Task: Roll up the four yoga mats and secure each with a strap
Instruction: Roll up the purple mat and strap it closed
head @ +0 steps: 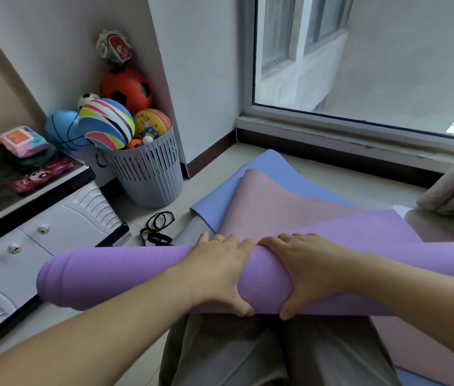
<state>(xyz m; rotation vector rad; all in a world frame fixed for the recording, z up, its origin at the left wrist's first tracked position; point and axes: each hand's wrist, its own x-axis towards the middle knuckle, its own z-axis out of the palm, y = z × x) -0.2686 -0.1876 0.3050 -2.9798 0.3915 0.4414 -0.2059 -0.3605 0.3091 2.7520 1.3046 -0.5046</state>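
Though the purple mat point(114, 277) runs off frame, the left hand point(220, 271) and right hand point(306, 268) grip it.

Bare floor tiles point(200, 188) lie open right of the slatted basket point(147, 174). Black straps point(155, 237) lie before it, the white cabinet point(61, 227) crowds its left, and the wall point(192, 79) stands behind.

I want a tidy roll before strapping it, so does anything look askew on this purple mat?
Yes. The purple mat looks telescoped: at its left end the layers step outward instead of sitting flush. Left hand and right hand grip its middle.
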